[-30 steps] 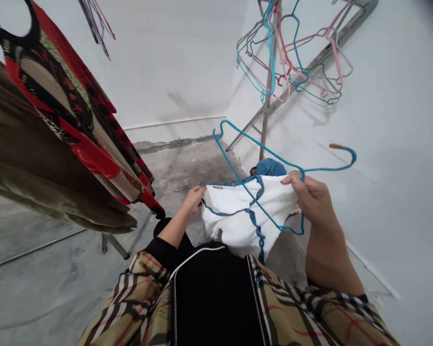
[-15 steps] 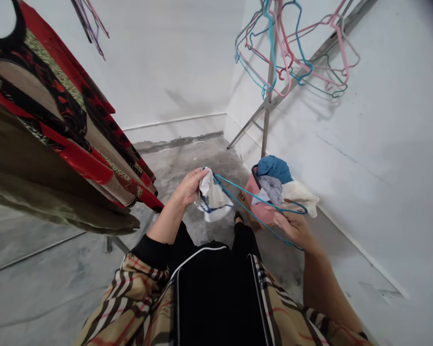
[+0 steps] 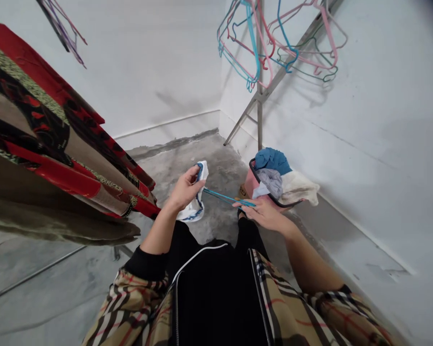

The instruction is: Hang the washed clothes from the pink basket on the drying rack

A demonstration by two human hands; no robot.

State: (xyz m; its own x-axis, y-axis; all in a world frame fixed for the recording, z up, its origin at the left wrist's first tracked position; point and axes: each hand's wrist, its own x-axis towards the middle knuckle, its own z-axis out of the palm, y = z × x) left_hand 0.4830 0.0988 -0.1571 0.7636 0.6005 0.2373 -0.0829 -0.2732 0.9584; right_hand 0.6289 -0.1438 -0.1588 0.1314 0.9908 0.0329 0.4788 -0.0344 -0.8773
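A second ago the white garment (image 3: 196, 207) was stretched wide between both hands. Now it hangs bunched from the left grip (image 3: 184, 190) alone. The blue hanger (image 3: 225, 197), which was raised then with its hook out to the right, has dropped and lies nearly edge-on as a thin line between the hands. The right grip (image 3: 263, 214) has come down with it, pinching its near end. The pink basket (image 3: 251, 185) of laundry, mostly hidden behind the cloth before, now shows.

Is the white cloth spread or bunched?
Bunched: the white cloth hangs crumpled in the left hand; right hand holds the blue hanger.
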